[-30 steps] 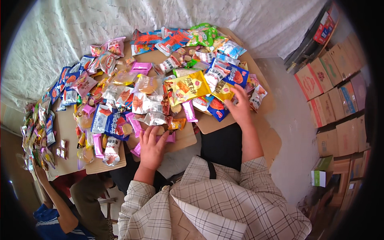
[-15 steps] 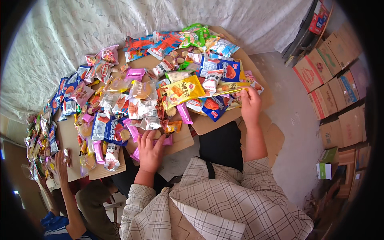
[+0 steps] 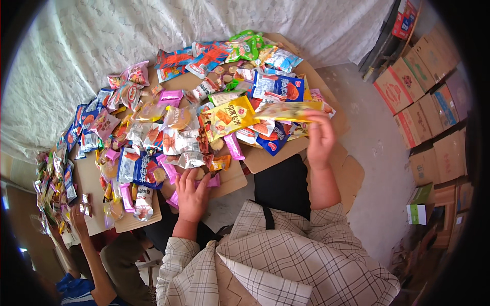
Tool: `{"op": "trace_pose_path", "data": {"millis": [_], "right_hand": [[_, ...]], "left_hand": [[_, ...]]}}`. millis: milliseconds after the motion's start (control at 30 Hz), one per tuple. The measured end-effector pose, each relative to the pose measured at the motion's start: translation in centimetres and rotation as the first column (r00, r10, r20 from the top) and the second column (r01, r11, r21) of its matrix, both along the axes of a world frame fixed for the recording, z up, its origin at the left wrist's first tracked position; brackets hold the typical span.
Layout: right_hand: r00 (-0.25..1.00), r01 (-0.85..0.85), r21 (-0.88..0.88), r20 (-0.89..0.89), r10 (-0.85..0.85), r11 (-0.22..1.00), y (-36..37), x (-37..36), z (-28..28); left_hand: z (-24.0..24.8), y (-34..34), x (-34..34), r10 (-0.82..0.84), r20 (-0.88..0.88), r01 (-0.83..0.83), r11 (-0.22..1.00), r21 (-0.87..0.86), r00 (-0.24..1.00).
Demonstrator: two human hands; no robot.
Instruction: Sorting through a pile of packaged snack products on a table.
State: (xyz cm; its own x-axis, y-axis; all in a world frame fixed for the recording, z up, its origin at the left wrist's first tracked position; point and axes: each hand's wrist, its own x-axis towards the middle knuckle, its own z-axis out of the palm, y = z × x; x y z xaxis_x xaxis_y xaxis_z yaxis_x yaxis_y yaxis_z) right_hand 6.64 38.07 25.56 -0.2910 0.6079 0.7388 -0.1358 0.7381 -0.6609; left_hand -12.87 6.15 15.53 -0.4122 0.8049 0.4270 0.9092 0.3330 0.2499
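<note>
My right hand (image 3: pixel 320 136) pinches the near end of a yellow snack packet (image 3: pixel 288 110), which is tilted above the pile and blurred by motion. A second yellow snack packet (image 3: pixel 229 120) lies face up just to its left. Under and beside the held packet are blue packets (image 3: pixel 278 86). My left hand (image 3: pixel 193 196) lies with fingers apart at the near edge of the pile. Its fingertips are near pink wrapped bars (image 3: pixel 214 181) and a small orange packet (image 3: pixel 220 163); whether they touch any is hard to tell.
Mixed snacks cover cardboard sheets (image 3: pixel 235 179) in front of me. Red-and-blue packets (image 3: pixel 206 58) and a green packet (image 3: pixel 244 46) lie at the far side. A co-worker's hand (image 3: pixel 79 222) works at the lower left. Cardboard boxes (image 3: pixel 426 120) are stacked at the right; a white sheet (image 3: pixel 127 30) hangs behind.
The yellow packet in my right hand has lifted and tilted, its face turning. My left hand has barely moved. The co-worker's raised hand has dropped lower.
</note>
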Motion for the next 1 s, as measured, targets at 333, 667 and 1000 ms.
{"op": "trace_pose_path", "data": {"millis": [333,667,1000], "right_hand": [[0.922,0.237,-0.207,0.356,-0.153,0.949,10.1,-1.6,-8.3],[0.995,-0.095,-0.520,-0.019,0.099,0.849,11.4,-5.1,-3.9],[0.870,-0.342,0.536,0.492,0.044,0.772,-4.2,-3.8,-1.7]], "left_hand": [[-0.2,0.0,0.0,0.005,0.000,-0.005,1.000,-0.017,1.000],[0.4,-0.2,0.5,-0.021,0.028,0.022,0.999,-0.029,0.999],[3.4,0.1,2.3,-0.229,0.730,0.158,0.973,0.166,0.644]]}}
